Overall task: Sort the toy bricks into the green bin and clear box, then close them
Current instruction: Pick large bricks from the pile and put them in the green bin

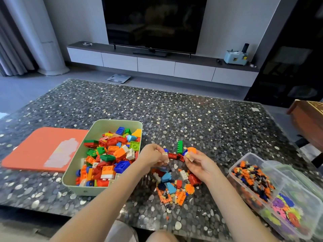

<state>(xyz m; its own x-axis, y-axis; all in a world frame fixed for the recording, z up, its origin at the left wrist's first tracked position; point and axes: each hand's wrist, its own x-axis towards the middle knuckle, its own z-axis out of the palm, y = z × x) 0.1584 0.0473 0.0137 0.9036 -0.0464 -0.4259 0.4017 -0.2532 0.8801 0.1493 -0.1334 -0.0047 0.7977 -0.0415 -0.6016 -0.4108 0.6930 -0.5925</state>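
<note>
A pale green bin [78, 158] sits left of centre, filled with large coloured bricks. At the right stands a clear box [248, 161] holding tiny orange, black and cream bricks, with flat flower-shaped pieces at its near end. Between them a loose pile of bricks [174, 186] lies on the table. My left hand [152, 157] pinches small cream bricks above the pile. My right hand [197, 163] holds a small cream and yellow piece close beside it. A green long brick [179, 146] stands just behind the hands.
An orange lid [35, 151] lies flat left of the bin. A clear lid [300, 173] rests against the clear box on the right. The pebble-patterned table [174, 110] stretches far ahead. A wooden piece of furniture [307, 119] stands at the right edge.
</note>
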